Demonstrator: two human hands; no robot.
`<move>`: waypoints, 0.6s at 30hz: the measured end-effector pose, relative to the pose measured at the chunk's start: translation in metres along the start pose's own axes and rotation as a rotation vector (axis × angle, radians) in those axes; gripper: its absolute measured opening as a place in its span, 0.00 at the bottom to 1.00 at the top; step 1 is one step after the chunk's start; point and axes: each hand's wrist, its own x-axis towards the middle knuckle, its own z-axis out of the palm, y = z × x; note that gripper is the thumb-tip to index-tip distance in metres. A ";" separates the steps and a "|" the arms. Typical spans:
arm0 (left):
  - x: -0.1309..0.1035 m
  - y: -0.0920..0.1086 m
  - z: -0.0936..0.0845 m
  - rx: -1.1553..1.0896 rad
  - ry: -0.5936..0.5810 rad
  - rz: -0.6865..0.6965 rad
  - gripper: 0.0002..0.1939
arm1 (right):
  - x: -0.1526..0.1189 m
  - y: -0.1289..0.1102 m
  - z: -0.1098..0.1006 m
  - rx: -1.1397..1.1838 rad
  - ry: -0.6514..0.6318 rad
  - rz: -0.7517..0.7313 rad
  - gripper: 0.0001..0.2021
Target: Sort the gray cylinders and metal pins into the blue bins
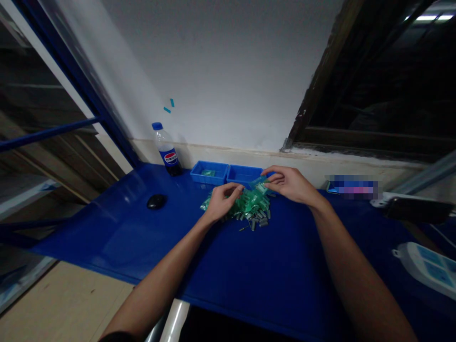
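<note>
A heap of small clear green plastic packets lies on the blue table, with several short grey metal cylinders along its near side. My right hand pinches a green plastic packet above the heap's right side, in front of a blue bin. At the heap's left, my left hand is closed, thumb against the fingers; anything between them is too small to make out. Beside that bin stands a second blue bin with some green packets inside.
A cola bottle stands at the back left, and a black computer mouse lies nearer. Toward the right are a dark phone-like device and a white case with blue panels. A wall rises behind the table.
</note>
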 end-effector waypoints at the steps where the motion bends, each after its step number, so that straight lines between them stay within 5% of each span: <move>1: -0.001 0.002 0.000 -0.004 -0.028 0.007 0.20 | 0.000 -0.002 0.004 0.068 -0.021 0.007 0.15; 7: -0.002 0.011 0.000 -0.062 -0.082 -0.001 0.17 | 0.005 0.002 0.019 0.245 -0.084 0.036 0.17; 18: -0.001 0.002 0.005 -0.100 -0.104 -0.061 0.18 | 0.007 -0.005 0.023 0.312 0.044 0.012 0.17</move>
